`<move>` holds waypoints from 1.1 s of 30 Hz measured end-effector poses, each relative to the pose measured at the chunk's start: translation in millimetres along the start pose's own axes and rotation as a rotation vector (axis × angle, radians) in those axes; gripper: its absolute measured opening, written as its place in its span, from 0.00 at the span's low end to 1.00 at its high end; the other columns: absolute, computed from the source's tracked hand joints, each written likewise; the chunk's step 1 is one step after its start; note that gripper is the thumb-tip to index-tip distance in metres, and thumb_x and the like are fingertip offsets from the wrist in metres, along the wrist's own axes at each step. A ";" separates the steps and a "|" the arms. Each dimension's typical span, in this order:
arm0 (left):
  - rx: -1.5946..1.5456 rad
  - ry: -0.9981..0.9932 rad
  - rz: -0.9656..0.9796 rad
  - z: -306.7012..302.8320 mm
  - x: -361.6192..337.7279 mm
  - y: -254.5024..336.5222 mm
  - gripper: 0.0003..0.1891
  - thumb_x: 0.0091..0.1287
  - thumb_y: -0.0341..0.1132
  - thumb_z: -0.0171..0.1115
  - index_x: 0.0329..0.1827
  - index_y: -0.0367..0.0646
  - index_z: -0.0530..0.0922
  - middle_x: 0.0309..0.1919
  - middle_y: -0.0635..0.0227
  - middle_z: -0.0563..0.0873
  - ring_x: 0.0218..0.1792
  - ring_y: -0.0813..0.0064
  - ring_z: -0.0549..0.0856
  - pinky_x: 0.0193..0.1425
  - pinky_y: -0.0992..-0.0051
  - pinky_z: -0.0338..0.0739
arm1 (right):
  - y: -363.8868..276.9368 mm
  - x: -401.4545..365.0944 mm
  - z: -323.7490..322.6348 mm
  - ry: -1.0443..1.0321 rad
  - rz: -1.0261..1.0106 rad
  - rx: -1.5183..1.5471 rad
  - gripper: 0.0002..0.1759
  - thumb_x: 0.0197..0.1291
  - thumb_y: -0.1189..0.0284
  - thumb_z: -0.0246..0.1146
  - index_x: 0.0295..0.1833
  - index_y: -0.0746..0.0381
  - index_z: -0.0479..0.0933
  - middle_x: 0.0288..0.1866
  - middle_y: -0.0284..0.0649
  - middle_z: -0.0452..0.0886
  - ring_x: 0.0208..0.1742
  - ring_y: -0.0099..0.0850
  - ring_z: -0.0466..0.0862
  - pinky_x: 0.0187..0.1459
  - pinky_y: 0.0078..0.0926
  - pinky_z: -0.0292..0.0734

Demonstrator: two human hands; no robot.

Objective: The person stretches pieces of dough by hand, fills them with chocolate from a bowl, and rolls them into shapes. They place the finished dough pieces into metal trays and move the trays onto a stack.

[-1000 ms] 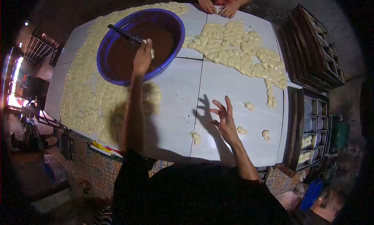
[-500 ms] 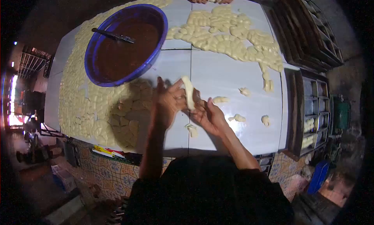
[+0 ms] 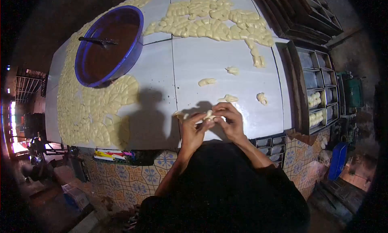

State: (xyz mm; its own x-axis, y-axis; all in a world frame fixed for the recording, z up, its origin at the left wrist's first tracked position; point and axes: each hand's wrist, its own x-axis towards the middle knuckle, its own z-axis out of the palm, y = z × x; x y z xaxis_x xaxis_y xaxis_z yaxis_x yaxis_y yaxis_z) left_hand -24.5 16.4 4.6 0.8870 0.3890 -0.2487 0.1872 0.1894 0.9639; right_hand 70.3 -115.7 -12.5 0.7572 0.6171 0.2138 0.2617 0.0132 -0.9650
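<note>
Near the table's front edge, my left hand (image 3: 193, 131) and my right hand (image 3: 231, 123) meet over a small piece of pale dough (image 3: 209, 115). Both hands are closed, with fingers and thumbs pinching it; part of it is hidden by the fingertips. Just beyond my right hand lies a shaped dough piece (image 3: 229, 98). Further off rest a long dough piece (image 3: 207, 82) and a knotted-looking one (image 3: 232, 70), with another dough lump (image 3: 262, 98) to the right. A bit of dough (image 3: 178, 114) shows beside my left fingers.
A blue basin (image 3: 137, 51) of brown paste, with a dark-handled tool (image 3: 99, 40) in it, stands at the left. Flattened dough pieces cover the table's left side (image 3: 93, 108) and far side (image 3: 214, 29). Divided metal pans (image 3: 313, 77) on the right hold some dough.
My hands have drawn closer to my body and together. The strip of dough stretched between them is now a small bunched piece at my fingertips. The view has shifted, and the other person's hands are mostly out of frame.
</note>
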 end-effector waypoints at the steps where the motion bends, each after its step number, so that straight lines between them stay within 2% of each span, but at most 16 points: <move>1: -0.079 -0.019 -0.027 6.3 -5.7 1.1 0.12 0.67 0.25 0.61 0.50 0.27 0.79 0.45 0.58 0.79 0.43 0.69 0.85 0.49 0.73 0.86 | 0.8 -9.8 -4.8 0.083 0.104 0.092 0.10 0.54 0.77 0.67 0.43 0.65 0.83 0.54 0.43 0.77 0.54 0.34 0.80 0.55 0.30 0.76; 5: -0.085 -0.045 -0.229 27.9 -15.9 -19.4 0.11 0.65 0.30 0.65 0.42 0.28 0.81 0.44 0.61 0.78 0.39 0.73 0.83 0.45 0.75 0.86 | -6.3 -40.9 -15.5 -0.036 0.123 0.051 0.10 0.59 0.76 0.65 0.45 0.67 0.83 0.56 0.43 0.75 0.56 0.33 0.78 0.54 0.30 0.78; 7: -0.035 0.006 -0.367 35.9 -20.4 -35.7 0.11 0.64 0.32 0.67 0.40 0.30 0.81 0.42 0.63 0.79 0.37 0.76 0.83 0.40 0.78 0.84 | -7.6 -54.2 -20.5 -0.056 0.205 -0.051 0.09 0.61 0.77 0.63 0.46 0.66 0.83 0.44 0.42 0.81 0.47 0.32 0.82 0.46 0.26 0.80; 10: -0.173 0.142 -0.177 59.4 -31.5 -41.1 0.10 0.64 0.32 0.68 0.38 0.31 0.80 0.39 0.64 0.81 0.32 0.81 0.81 0.33 0.82 0.79 | 6.0 -71.6 -20.9 0.116 0.302 0.106 0.08 0.64 0.76 0.61 0.45 0.65 0.83 0.30 0.39 0.82 0.35 0.30 0.83 0.42 0.23 0.79; 14: 0.122 -0.030 0.087 48.8 -19.0 -65.4 0.09 0.64 0.30 0.67 0.40 0.33 0.79 0.35 0.67 0.81 0.36 0.82 0.80 0.36 0.81 0.78 | 22.9 -66.2 -27.5 0.078 0.169 -0.111 0.21 0.67 0.67 0.60 0.64 0.61 0.73 0.45 0.41 0.81 0.39 0.27 0.79 0.42 0.23 0.80; 15: 0.149 -0.140 0.113 43.1 -14.9 -63.6 0.17 0.60 0.20 0.65 0.52 0.35 0.74 0.48 0.59 0.77 0.46 0.73 0.83 0.48 0.74 0.83 | 21.1 -64.2 -34.4 -0.058 0.445 0.142 0.29 0.67 0.64 0.60 0.71 0.58 0.65 0.50 0.42 0.78 0.43 0.28 0.79 0.44 0.25 0.80; 16: 0.031 -0.160 0.112 45.6 -15.9 -47.1 0.21 0.59 0.18 0.64 0.55 0.36 0.72 0.51 0.58 0.74 0.46 0.72 0.83 0.49 0.74 0.82 | 20.8 -57.6 -47.0 -0.290 0.754 0.302 0.28 0.66 0.67 0.60 0.71 0.57 0.65 0.50 0.43 0.79 0.45 0.31 0.79 0.47 0.28 0.80; 18: -0.139 -0.197 0.209 48.0 -21.1 -30.9 0.30 0.56 0.14 0.61 0.62 0.40 0.64 0.59 0.57 0.67 0.50 0.68 0.82 0.53 0.69 0.80 | 19.7 -58.2 -48.0 -0.402 0.722 0.603 0.26 0.64 0.71 0.60 0.68 0.57 0.69 0.53 0.45 0.80 0.48 0.33 0.81 0.49 0.29 0.80; 19: -0.194 -0.222 0.308 47.3 -21.2 -33.5 0.36 0.54 0.12 0.59 0.67 0.43 0.59 0.64 0.57 0.62 0.53 0.65 0.81 0.55 0.66 0.79 | 25.3 -57.4 -45.7 -0.341 0.520 0.396 0.25 0.63 0.73 0.60 0.67 0.58 0.70 0.53 0.45 0.80 0.48 0.33 0.81 0.48 0.28 0.80; 21: 0.104 0.013 0.303 29.3 -23.6 -46.7 0.30 0.55 0.17 0.64 0.62 0.41 0.65 0.65 0.59 0.62 0.51 0.66 0.81 0.59 0.65 0.74 | 39.6 -52.6 -39.5 -0.214 0.115 -0.022 0.23 0.61 0.77 0.61 0.63 0.59 0.74 0.54 0.46 0.81 0.50 0.35 0.82 0.47 0.27 0.80; 22: 0.139 0.128 0.288 22.8 -23.4 -41.9 0.25 0.57 0.19 0.64 0.58 0.40 0.68 0.62 0.60 0.67 0.50 0.67 0.81 0.60 0.66 0.73 | 28.2 -44.3 -43.0 -0.237 0.259 -0.049 0.22 0.59 0.84 0.56 0.61 0.66 0.75 0.56 0.45 0.77 0.56 0.31 0.77 0.53 0.25 0.76; 24: 0.140 0.268 0.306 5.7 -18.4 -37.6 0.17 0.59 0.23 0.64 0.51 0.39 0.73 0.55 0.61 0.74 0.48 0.70 0.81 0.60 0.67 0.72 | 40.2 -37.4 -47.5 -0.290 0.414 0.025 0.21 0.60 0.82 0.58 0.59 0.65 0.76 0.57 0.47 0.77 0.60 0.33 0.76 0.58 0.29 0.74; 26: 0.060 0.339 0.329 -11.6 -17.6 -44.2 0.11 0.61 0.24 0.63 0.46 0.38 0.75 0.47 0.62 0.79 0.47 0.72 0.81 0.58 0.69 0.73 | 22.9 -20.5 -59.7 -0.176 0.277 -0.102 0.22 0.55 0.79 0.62 0.59 0.64 0.77 0.58 0.48 0.76 0.62 0.42 0.74 0.63 0.38 0.69; 28: -0.052 0.401 0.273 -16.6 -21.5 -45.1 0.08 0.62 0.25 0.62 0.43 0.37 0.77 0.40 0.64 0.82 0.45 0.73 0.81 0.56 0.71 0.73 | 29.1 5.6 -66.0 -0.121 -0.020 -0.655 0.25 0.54 0.79 0.61 0.61 0.61 0.75 0.61 0.49 0.74 0.62 0.46 0.72 0.63 0.41 0.68; 31: -0.104 0.415 0.250 -7.7 -23.8 -51.1 0.06 0.62 0.25 0.61 0.41 0.36 0.78 0.36 0.65 0.83 0.42 0.74 0.82 0.53 0.73 0.75 | 60.3 28.3 -58.8 -0.284 -0.202 -0.923 0.24 0.52 0.79 0.60 0.57 0.58 0.77 0.58 0.48 0.74 0.53 0.44 0.75 0.54 0.40 0.74; 33: 0.190 0.382 0.291 -9.1 -17.3 -57.5 0.06 0.64 0.25 0.60 0.42 0.34 0.78 0.36 0.66 0.83 0.38 0.76 0.83 0.49 0.77 0.77 | 67.2 33.7 -63.7 -0.428 -0.056 -0.749 0.21 0.53 0.77 0.61 0.55 0.59 0.79 0.58 0.48 0.74 0.51 0.44 0.75 0.53 0.40 0.74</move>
State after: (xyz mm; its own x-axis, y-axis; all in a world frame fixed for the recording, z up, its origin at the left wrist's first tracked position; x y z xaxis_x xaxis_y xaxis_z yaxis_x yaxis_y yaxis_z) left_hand -54.5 7.0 -47.4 0.7028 0.7097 0.0499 0.0603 -0.1293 0.9898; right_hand 151.5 -144.1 -60.4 0.4803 0.8763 0.0369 0.7315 -0.3770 -0.5682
